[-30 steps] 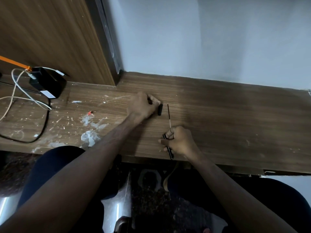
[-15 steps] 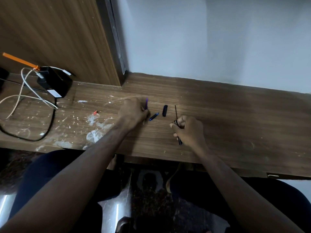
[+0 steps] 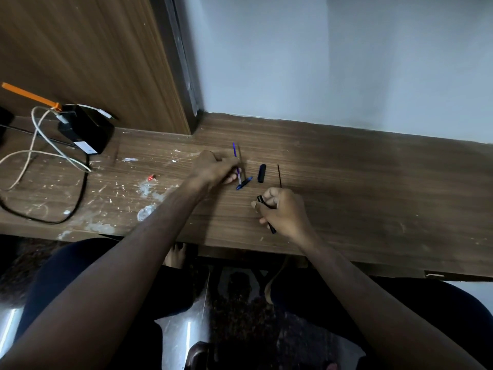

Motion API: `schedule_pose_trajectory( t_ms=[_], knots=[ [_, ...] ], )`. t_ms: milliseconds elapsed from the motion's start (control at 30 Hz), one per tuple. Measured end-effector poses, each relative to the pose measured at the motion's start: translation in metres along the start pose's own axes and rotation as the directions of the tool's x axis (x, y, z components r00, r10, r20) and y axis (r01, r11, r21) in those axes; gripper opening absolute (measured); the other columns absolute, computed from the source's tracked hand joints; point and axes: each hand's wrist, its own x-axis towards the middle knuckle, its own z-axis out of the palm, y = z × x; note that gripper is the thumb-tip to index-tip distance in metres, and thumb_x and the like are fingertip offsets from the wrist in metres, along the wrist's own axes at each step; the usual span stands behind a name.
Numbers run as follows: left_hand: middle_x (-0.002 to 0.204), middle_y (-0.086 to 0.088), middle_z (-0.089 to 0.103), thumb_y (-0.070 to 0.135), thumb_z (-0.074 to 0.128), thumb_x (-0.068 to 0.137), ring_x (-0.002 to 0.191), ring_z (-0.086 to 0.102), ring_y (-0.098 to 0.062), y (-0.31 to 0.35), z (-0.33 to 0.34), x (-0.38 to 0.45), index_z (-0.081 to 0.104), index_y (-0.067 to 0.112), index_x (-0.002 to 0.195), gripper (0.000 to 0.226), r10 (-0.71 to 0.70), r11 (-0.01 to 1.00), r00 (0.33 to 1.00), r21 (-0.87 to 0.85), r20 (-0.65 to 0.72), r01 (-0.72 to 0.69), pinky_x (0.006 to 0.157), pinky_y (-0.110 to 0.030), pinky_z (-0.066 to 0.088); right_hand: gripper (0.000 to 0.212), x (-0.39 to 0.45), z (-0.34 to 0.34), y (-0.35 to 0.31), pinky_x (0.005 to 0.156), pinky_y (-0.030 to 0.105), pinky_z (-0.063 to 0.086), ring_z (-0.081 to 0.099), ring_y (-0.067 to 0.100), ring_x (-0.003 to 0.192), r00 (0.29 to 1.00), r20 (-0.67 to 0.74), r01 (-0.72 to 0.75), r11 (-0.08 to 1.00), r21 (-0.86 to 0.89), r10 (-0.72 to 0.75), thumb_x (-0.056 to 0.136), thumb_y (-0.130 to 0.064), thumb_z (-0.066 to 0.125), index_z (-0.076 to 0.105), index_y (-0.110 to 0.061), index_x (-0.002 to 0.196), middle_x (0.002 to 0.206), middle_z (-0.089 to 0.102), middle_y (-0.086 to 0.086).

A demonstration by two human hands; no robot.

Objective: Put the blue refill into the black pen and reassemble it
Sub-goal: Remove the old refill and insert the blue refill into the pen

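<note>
Left hand [image 3: 213,169] fingers pinch the blue refill [image 3: 236,162], raised off the desk [image 3: 373,182] and pointing away from the body. Right hand [image 3: 282,212] fingers are curled around the black pen barrel [image 3: 264,209], open end toward the refill, thin black refill [image 3: 279,174] poking out past the knuckles (looks still pinched there, can't confirm). Black cap [image 3: 261,173] and a small blue piece [image 3: 244,183] lie between the hands. Risks: refill is thin and flexible, so an off-axis push could bend it; a sweeping wrist could roll the cap away.
</note>
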Motion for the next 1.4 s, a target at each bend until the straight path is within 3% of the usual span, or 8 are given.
schedule_pose_trajectory(
  t_ms=[167,300,467,733,867,1100,1333,1400],
  knots=[
    [0.067,0.0,0.078,0.011,0.076,0.095,0.048,0.065,-0.001,0.001,0.015,-0.004,0.08,0.005,0.083,0.014,-0.03,0.959,0.993,-0.278,0.113,0.061,0.046,-0.01,0.051,0.018,0.0,0.003,-0.003,0.055,0.042,0.064,0.08,0.019,0.063,1.0,0.028,-0.015,0.996,0.085,0.012,0.095,-0.025,0.081,0.074,-0.009,0.095,0.08,0.083,0.006],
    [0.067,0.003,0.079,0.004,0.078,0.093,0.054,0.07,0.0,-0.005,0.028,-0.009,0.077,-0.003,0.105,0.014,0.061,0.937,0.99,-0.35,0.13,-0.012,0.054,-0.009,0.054,0.016,0.002,0.003,-0.008,0.055,0.037,0.062,0.075,0.014,0.057,0.999,0.012,-0.034,0.979,0.201,0.032,0.096,-0.02,0.079,0.074,-0.005,0.099,0.088,0.083,0.013],
    [0.067,0.006,0.079,0.004,0.077,0.094,0.06,0.073,0.002,-0.008,0.032,-0.01,0.077,-0.001,0.106,0.013,0.153,0.945,0.981,-0.308,0.122,-0.109,0.059,-0.009,0.056,0.015,0.006,-0.003,-0.011,0.058,0.045,0.066,0.078,0.019,0.061,0.994,-0.097,-0.03,0.976,0.216,0.052,0.096,-0.021,0.079,0.075,-0.006,0.097,0.081,0.082,0.007],
    [0.071,0.0,0.079,0.013,0.082,0.092,0.06,0.071,-0.004,-0.008,0.03,-0.008,0.079,0.014,0.091,0.003,0.227,0.943,0.969,-0.271,0.098,-0.194,0.061,-0.021,0.06,0.016,0.009,-0.007,-0.006,0.054,0.037,0.063,0.075,0.009,0.055,0.993,-0.089,-0.057,0.974,0.219,0.078,0.096,-0.021,0.079,0.076,-0.006,0.098,0.078,0.081,0.001],
    [0.07,0.001,0.079,0.014,0.082,0.093,0.06,0.07,-0.005,-0.007,0.027,-0.004,0.079,0.015,0.09,0.004,0.222,0.936,0.974,-0.288,0.04,-0.201,0.061,-0.022,0.062,0.017,0.007,-0.006,-0.005,0.06,0.047,0.066,0.081,0.025,0.068,0.996,-0.044,-0.074,0.981,0.179,0.083,0.096,-0.021,0.079,0.076,-0.005,0.101,0.087,0.083,0.007],
    [0.068,0.004,0.079,0.009,0.077,0.095,0.062,0.073,0.001,-0.009,0.034,-0.009,0.076,0.006,0.101,0.006,0.218,0.939,0.967,-0.297,0.128,-0.173,0.058,-0.01,0.056,0.017,0.005,-0.008,-0.011,0.061,0.053,0.067,0.081,0.024,0.067,0.995,-0.075,-0.054,0.983,0.173,0.068,0.096,-0.021,0.08,0.076,-0.004,0.099,0.085,0.083,0.009],
    [0.085,-0.022,0.079,0.019,0.085,0.09,0.065,0.069,-0.009,-0.017,0.034,-0.01,0.08,0.015,0.095,0.008,0.334,0.941,0.898,-0.049,0.285,-0.334,0.062,-0.019,0.057,0.016,0.008,-0.01,-0.011,0.059,0.053,0.067,0.08,0.015,0.06,0.99,-0.138,-0.008,0.979,0.201,0.036,0.097,-0.022,0.079,0.076,-0.006,0.096,0.077,0.082,0.001],
    [0.087,-0.01,0.08,0.026,0.086,0.089,0.071,0.07,-0.01,-0.018,0.032,-0.008,0.082,0.02,0.096,0.011,0.326,0.942,0.901,-0.014,0.286,-0.336,0.066,-0.022,0.057,0.016,0.008,-0.009,-0.01,0.06,0.052,0.067,0.08,0.016,0.061,0.989,-0.14,-0.008,0.979,0.204,0.037,0.097,-0.022,0.078,0.076,-0.007,0.096,0.078,0.082,0.002]
  ],
)
